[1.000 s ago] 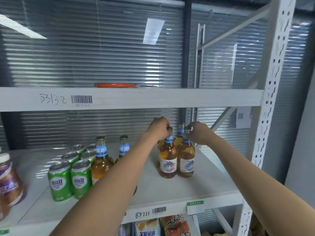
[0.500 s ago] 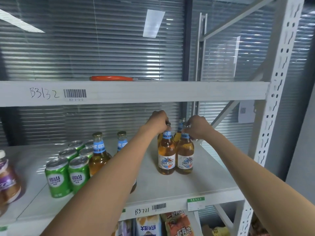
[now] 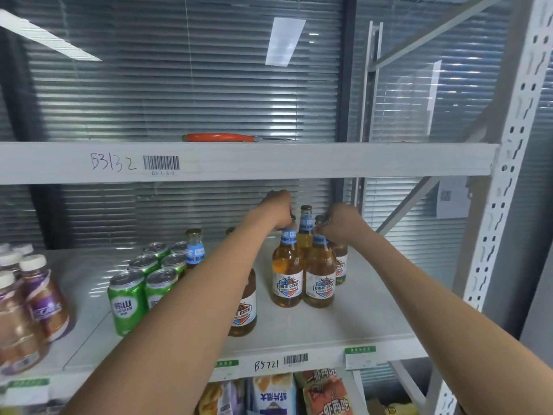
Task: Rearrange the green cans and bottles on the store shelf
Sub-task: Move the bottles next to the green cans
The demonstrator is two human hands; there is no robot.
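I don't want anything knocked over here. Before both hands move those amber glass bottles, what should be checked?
1. Left hand on the front-left amber glass bottle top: ok.
2. Right hand on the front-right amber bottle top: ok.
3. Grip firm: cannot tell; fingers hide the caps.
4. Bottles upright on white metal shelf: ok.
5. Neighbours apart: not ok; back bottle crowds close.
6. Green aluminium cans clear of the left forearm: cannot tell.

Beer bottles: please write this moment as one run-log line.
left hand on bottle top | right hand on neighbouring bottle | green cans untouched
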